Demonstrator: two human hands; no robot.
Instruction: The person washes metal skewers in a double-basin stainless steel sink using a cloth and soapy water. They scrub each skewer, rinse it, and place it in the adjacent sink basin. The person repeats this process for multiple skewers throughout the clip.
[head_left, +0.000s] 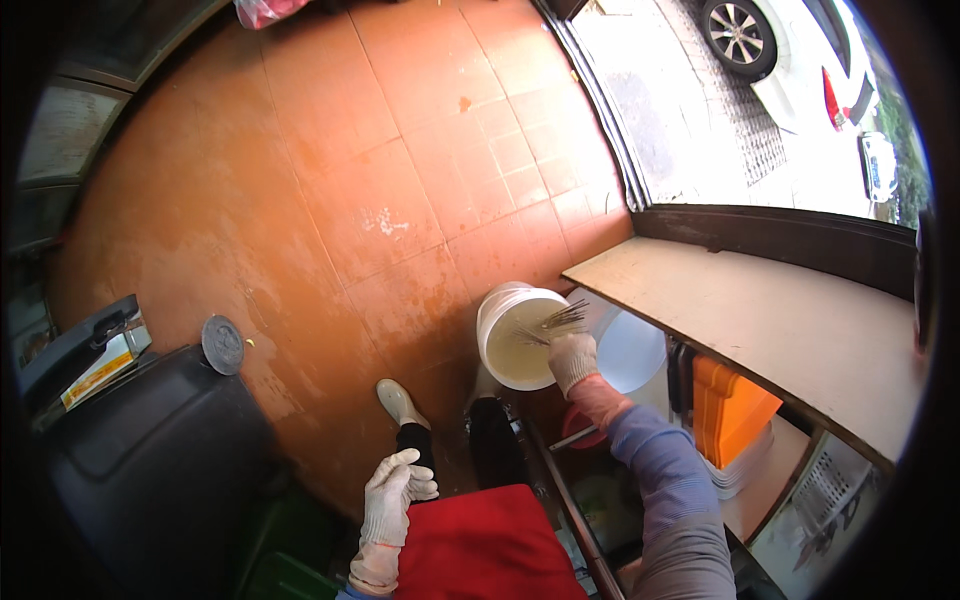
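My right hand (574, 361), in a pale knitted glove, grips a bundle of thin dark sticks or wires (566, 316) at the right rim of a white plastic bucket (486, 307). Cloudy yellowish liquid (516, 364) fills much of the bucket, and some thin strands reach over it. What the glove closes around is hidden. My left hand (396, 484), also gloved, hangs beside the red apron (480, 547) with its fingers loosely bent and apart, holding nothing visible.
A translucent tub (634, 349) stands right of the bucket, beside a wooden shelf board (750, 315). Orange crates (731, 412) sit beneath the board. On the left is a large dark bin (150, 457). The tiled floor (375, 225) looks wet in patches; a doorway lies at upper right.
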